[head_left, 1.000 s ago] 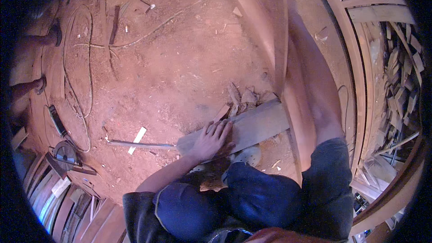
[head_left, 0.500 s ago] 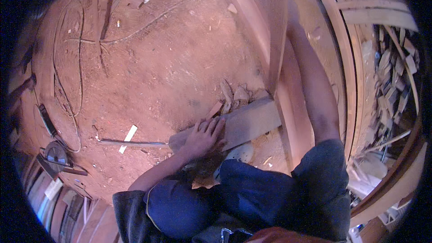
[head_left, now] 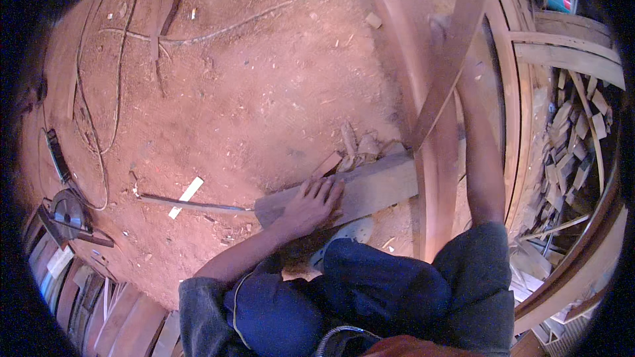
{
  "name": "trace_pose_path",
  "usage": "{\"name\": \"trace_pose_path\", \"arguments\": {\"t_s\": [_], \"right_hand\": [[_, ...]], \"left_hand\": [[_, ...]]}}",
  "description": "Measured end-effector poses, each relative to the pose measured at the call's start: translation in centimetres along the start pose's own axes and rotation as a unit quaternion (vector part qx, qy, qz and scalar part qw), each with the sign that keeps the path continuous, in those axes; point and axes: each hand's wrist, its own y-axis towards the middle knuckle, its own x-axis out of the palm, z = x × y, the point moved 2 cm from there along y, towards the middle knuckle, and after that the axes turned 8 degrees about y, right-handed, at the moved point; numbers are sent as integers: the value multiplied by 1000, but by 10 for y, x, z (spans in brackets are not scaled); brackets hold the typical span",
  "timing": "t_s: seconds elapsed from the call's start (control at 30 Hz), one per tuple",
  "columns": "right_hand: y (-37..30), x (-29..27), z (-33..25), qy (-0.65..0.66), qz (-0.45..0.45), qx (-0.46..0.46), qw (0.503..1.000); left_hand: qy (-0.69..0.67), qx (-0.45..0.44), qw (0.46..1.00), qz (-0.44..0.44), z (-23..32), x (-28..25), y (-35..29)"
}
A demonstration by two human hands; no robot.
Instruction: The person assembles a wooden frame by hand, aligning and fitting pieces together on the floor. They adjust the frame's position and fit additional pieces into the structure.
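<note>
My left hand [head_left: 312, 206] lies on a thick wooden block [head_left: 377, 182] on the ground in front of me, its fingers flat across the top face toward the far edge. On the right, my right forearm [head_left: 483, 158] reaches far forward along a long reddish-brown wooden beam [head_left: 430, 178]. At its end my right hand [head_left: 439, 26] is smeared and partly covered by a slanting board [head_left: 450, 66], so its grip is hidden. The slanting board's lower end meets the beam near the block's right end.
A circular saw [head_left: 68, 215] stands at the left, its cable [head_left: 119, 92] looping over the dirt floor. Near the block lie a thin dark strip [head_left: 198, 205], a white strip [head_left: 186, 197] and crumpled scraps [head_left: 357, 145]. Long planks [head_left: 512, 92] and piled offcuts [head_left: 569, 152] line the right side.
The slanting board has tipped, its upper end swinging right. My right hand and forearm have shifted right and nearer. My left hand stays on the block; the whole view has shifted slightly.
</note>
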Motion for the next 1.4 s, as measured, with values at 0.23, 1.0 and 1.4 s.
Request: {"name": "trace_pose_path", "arguments": {"t_s": [0.23, 1.0, 1.4], "right_hand": [[26, -13, -8, -29, 14, 9, 999], [4, -9, -7, -18, 15, -25, 999], [30, -6, 1, 27, 17, -9, 999]], "left_hand": [[-29, 26, 999, 9, -1, -6, 13], [-1, 24, 999, 24, -1, -6, 16], [-8, 16, 1000, 11, 2, -9, 11]]}}
